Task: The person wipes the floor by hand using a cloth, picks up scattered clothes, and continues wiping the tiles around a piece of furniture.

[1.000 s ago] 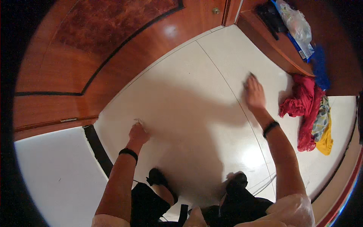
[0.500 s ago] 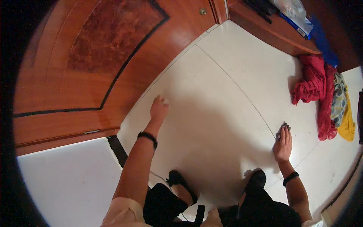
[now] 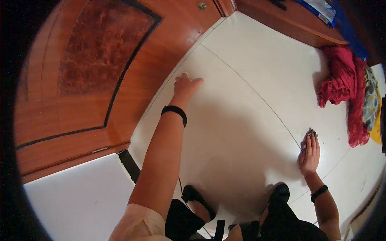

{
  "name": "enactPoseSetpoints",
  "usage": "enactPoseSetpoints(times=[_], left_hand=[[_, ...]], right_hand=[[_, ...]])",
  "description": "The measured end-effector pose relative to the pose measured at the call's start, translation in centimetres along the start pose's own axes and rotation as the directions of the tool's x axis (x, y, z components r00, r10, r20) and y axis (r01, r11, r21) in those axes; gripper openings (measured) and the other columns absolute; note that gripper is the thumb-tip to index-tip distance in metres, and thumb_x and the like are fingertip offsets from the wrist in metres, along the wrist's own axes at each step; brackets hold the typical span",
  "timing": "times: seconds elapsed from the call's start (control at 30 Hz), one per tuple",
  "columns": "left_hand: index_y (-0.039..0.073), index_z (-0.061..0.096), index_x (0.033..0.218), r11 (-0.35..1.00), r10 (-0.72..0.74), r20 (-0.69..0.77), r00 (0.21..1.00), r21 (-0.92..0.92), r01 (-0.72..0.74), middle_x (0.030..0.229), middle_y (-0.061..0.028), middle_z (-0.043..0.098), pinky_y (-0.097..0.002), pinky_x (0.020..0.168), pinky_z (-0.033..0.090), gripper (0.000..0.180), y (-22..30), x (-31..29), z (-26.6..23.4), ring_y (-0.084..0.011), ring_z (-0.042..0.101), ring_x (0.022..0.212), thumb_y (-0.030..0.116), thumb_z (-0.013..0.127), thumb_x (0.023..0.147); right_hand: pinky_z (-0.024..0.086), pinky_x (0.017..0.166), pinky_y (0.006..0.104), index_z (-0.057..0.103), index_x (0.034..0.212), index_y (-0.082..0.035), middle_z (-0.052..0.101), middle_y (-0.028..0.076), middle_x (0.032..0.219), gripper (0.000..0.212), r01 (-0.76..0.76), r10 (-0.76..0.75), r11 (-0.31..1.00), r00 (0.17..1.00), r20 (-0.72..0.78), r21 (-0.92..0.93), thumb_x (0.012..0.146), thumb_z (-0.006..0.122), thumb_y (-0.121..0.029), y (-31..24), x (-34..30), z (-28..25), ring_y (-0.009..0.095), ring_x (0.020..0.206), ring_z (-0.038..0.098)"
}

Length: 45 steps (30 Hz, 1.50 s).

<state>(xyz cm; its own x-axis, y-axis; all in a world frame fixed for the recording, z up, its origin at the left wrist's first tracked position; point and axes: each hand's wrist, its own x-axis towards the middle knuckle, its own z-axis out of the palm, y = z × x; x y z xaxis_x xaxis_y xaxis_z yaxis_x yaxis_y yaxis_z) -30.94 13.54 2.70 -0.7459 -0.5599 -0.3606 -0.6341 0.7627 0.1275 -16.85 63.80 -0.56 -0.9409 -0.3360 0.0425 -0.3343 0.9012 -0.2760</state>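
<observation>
My left hand [image 3: 187, 87] reaches forward, low over the pale tiled floor [image 3: 225, 92] near the foot of the brown wooden door [image 3: 169, 52]. Its thumb stands well apart from the fingers; a whitish patch shows at the fingertips, too small to name. To the right, my right hand [image 3: 309, 157] is palm down at floor level with its fingers together over a small crumpled dark-grey thing [image 3: 312, 133]. Bits of that thing stick out past the fingertips and along the thumb side; the rest is hidden under the hand. Both wrists wear black bands.
Red cloth [image 3: 339, 76] hangs to the floor at the right, beside a patterned grey cloth [image 3: 370, 100] and a yellow cloth [image 3: 376, 130]. A brown wooden ledge [image 3: 289, 26] holds a blue-and-white package [image 3: 321, 12]. My black-shod feet [image 3: 279, 193] are at the bottom.
My left hand has moved forward along the door, and its thumb has spread from the fingers. My right hand stays over the crumpled thing. The whole view has shifted slightly.
</observation>
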Motion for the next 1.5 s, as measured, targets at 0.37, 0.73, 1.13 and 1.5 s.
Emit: enactPoseSetpoints(times=[0.37,0.73,1.13,1.5], left_hand=[[-0.001,0.029,0.131,0.995,-0.100,0.228,0.969,0.009,0.101,0.131,-0.0269,0.031,-0.0410,0.095,0.039,0.089,-1.3,2.4,-1.2,-0.0364,0.041,0.117,0.043,0.067,0.063],[0.001,0.026,0.134,0.980,-0.118,0.344,0.932,-0.114,0.166,0.128,-0.0202,0.043,-0.0417,0.083,0.046,0.099,-0.5,2.7,-1.7,-0.0318,0.048,0.113,0.043,0.074,0.059],[-0.009,0.041,0.117,0.974,-0.046,0.284,0.958,-0.199,0.106,0.092,-0.0198,0.061,-0.0340,0.071,0.048,0.085,-1.7,3.4,-1.5,-0.0236,0.057,0.089,0.039,0.077,0.057],[-0.008,0.037,0.122,0.962,-0.194,0.381,0.904,-0.107,0.252,0.115,-0.0190,0.052,-0.0311,0.072,0.049,0.096,-0.4,3.5,-1.7,-0.0221,0.056,0.094,0.045,0.079,0.053]], right_hand=[[0.033,0.099,0.0451,0.041,0.126,0.003,0.042,0.023,0.128,0.044,0.031,-0.031,1.000,0.999,-0.036,-0.007,0.083,0.045,-0.004,-0.5,0.3,-0.3,0.041,0.118,0.039],[0.032,0.100,0.0441,0.040,0.127,0.002,0.042,0.021,0.130,0.044,0.038,-0.040,0.998,0.999,-0.036,-0.041,0.083,0.045,-0.004,-0.1,0.4,0.1,0.039,0.120,0.039],[0.031,0.102,0.0438,0.039,0.129,0.000,0.039,0.021,0.132,0.052,0.021,-0.021,0.999,1.000,-0.003,-0.044,0.077,0.044,-0.004,-0.2,0.2,0.2,0.038,0.122,0.036],[0.027,0.104,0.0455,0.038,0.129,-0.001,0.036,0.020,0.135,0.051,0.003,-0.002,1.000,1.000,0.023,-0.022,0.079,0.046,-0.007,0.3,-0.2,0.7,0.038,0.125,0.032]])
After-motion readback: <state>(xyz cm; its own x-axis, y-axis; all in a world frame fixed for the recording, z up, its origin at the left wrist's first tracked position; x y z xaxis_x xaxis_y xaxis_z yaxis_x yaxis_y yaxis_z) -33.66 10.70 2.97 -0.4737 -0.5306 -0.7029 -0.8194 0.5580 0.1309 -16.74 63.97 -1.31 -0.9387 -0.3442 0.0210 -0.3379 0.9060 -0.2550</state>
